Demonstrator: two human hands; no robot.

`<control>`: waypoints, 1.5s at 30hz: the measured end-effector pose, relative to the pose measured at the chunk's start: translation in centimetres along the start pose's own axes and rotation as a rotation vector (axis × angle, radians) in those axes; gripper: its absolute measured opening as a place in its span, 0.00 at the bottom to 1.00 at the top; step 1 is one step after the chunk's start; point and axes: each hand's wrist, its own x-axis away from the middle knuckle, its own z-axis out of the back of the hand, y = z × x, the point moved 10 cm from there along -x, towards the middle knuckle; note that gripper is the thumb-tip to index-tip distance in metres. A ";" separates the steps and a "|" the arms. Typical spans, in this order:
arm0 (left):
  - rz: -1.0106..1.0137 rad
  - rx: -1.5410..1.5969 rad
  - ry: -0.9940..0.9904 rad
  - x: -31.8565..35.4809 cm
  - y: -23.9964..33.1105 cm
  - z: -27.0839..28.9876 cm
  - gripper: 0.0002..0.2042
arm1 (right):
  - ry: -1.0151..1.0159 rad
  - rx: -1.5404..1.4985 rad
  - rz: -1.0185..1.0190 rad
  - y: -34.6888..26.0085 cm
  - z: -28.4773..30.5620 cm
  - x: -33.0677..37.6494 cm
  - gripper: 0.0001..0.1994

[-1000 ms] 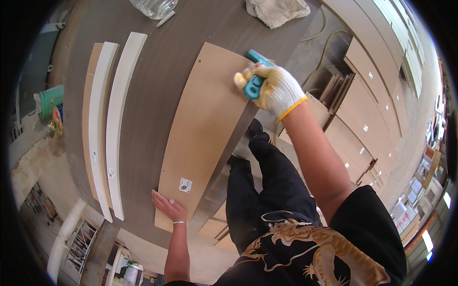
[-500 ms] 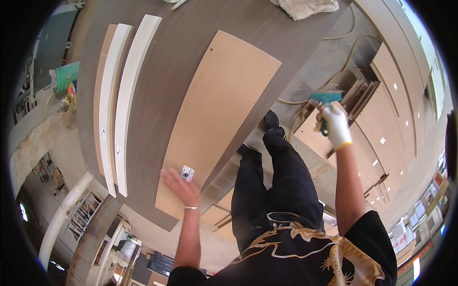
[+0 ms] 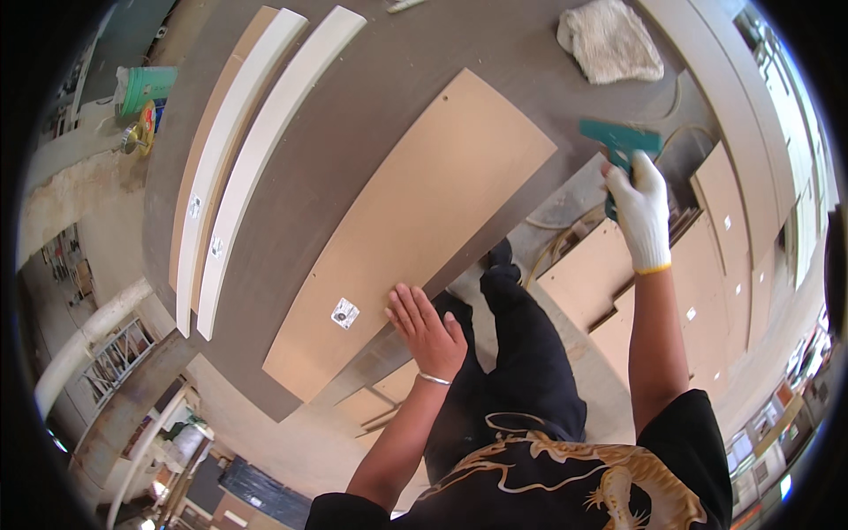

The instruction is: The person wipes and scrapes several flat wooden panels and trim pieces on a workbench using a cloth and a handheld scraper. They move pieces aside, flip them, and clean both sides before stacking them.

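Observation:
A long tan board (image 3: 415, 230) lies flat on a dark grey table (image 3: 353, 106), with a small white sticker (image 3: 344, 313) near its close end. My bare left hand (image 3: 427, 331) rests flat with spread fingers on the board's near edge; a thin bracelet circles the wrist. My right hand (image 3: 641, 210), in a white glove with a yellow cuff, grips a teal green hand tool (image 3: 620, 143) held off the table's right side, clear of the board.
Two long white strips (image 3: 256, 159) over a tan strip lie at the table's left. A crumpled white cloth (image 3: 609, 42) sits at the far right corner. Stacked tan panels (image 3: 609, 274) and a hose lie on the floor to the right. A green bucket (image 3: 141, 88) stands far left.
My right hand has carried the teal tool off the board to the right of the table. My left hand slid along the board's near edge, past the sticker.

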 end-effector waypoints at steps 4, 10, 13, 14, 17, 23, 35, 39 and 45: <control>-0.010 -0.070 -0.005 0.8 -0.7 -1.1 0.42 | 0.026 0.436 0.451 -9.5 -6.3 -5.6 0.21; 0.080 -0.092 -0.009 2.9 -2.7 -1.1 0.37 | 0.155 0.664 0.367 -14.1 -12.8 -13.6 0.21; 0.119 -0.070 0.000 3.4 -3.2 -0.4 0.40 | 0.416 0.703 0.677 -17.4 -9.4 -12.4 0.21; 0.130 -0.062 0.002 3.5 -3.3 -0.1 0.40 | 0.476 0.702 0.734 -17.5 -7.9 -12.0 0.21; 0.166 -0.015 -0.001 3.7 -3.1 0.6 0.41 | 0.680 0.919 0.704 -15.5 -3.2 -11.4 0.25; 0.171 0.071 0.012 3.7 -1.4 3.4 0.41 | 0.392 0.418 0.497 -10.9 3.5 -12.3 0.17; -0.282 0.433 0.166 0.4 11.2 20.8 0.25 | -0.434 -1.531 -0.407 -4.2 4.2 7.2 0.16; -0.413 0.686 0.015 1.7 17.2 25.3 0.18 | -0.314 -1.524 -0.556 -3.6 3.7 13.1 0.14; -0.147 1.269 -0.612 1.5 22.3 18.9 0.23 | -0.142 0.020 0.045 -11.3 7.7 15.4 0.20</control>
